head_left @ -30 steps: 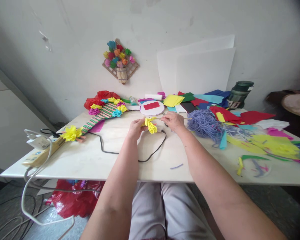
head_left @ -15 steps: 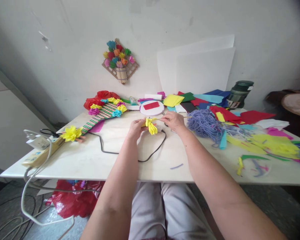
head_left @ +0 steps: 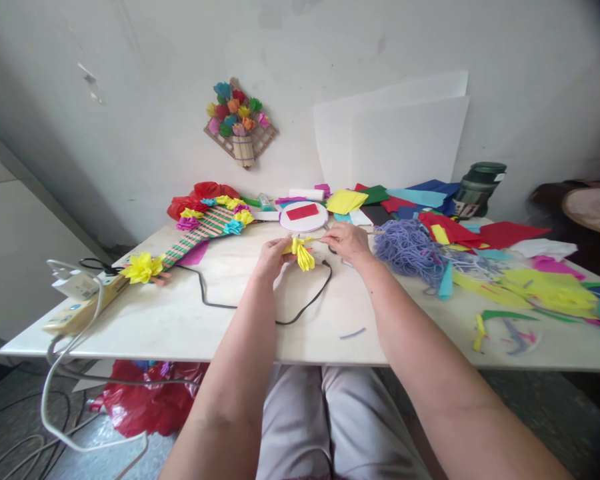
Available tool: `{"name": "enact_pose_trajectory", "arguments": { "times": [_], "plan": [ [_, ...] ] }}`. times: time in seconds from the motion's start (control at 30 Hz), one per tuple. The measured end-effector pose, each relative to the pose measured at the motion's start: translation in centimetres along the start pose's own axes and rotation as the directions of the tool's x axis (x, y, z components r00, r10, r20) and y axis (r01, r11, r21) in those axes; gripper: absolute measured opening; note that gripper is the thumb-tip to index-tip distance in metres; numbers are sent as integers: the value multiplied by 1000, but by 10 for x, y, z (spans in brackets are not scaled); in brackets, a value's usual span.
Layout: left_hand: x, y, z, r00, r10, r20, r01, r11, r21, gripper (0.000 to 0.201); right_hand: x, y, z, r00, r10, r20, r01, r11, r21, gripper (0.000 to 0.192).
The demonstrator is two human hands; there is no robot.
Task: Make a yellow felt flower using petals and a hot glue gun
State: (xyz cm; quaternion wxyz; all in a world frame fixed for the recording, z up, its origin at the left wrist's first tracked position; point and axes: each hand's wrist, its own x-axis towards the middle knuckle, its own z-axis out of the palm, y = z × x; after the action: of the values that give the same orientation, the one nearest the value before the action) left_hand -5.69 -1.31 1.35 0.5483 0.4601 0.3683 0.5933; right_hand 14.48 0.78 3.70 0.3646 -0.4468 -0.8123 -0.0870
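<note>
In the middle of the table, my left hand [head_left: 275, 257] is closed on a bunched yellow paper flower [head_left: 305, 259], its folds hanging down to the right. My right hand [head_left: 347, 241] pinches a thin wooden stick [head_left: 375, 233]. The stick's near end reaches the top of the yellow paper, and its other end points right past my knuckles. Whether the tip goes into the folds cannot be made out. Below the flower a black cable [head_left: 305, 313] loops over the tabletop. Behind my hands lies a white round piece [head_left: 303, 225] with a red rectangle on it.
Purple yarn [head_left: 413, 250] and coloured paper scraps [head_left: 550, 290] spread over the right side. A dark green bottle [head_left: 480, 191] stands behind them. On the left are a flower-decorated green woven panel [head_left: 200, 230] and a power strip [head_left: 85, 308] with cables.
Both hands keep nearly the same place and hold. The yellow paper has shifted very slightly.
</note>
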Motion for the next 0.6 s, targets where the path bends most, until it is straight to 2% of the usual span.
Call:
{"name": "enact_pose_trajectory", "arguments": {
  "times": [0.23,0.6],
  "plan": [
    [1,-1,0,999,40,-11,-40,999,7,43,0,0,1,1000,-19,-7,19,1000,-14,21],
    [2,-3,1,992,105,-75,-100,993,69,46,0,-4,-2,1000,18,-15,-18,998,-56,19]
  ]
}}
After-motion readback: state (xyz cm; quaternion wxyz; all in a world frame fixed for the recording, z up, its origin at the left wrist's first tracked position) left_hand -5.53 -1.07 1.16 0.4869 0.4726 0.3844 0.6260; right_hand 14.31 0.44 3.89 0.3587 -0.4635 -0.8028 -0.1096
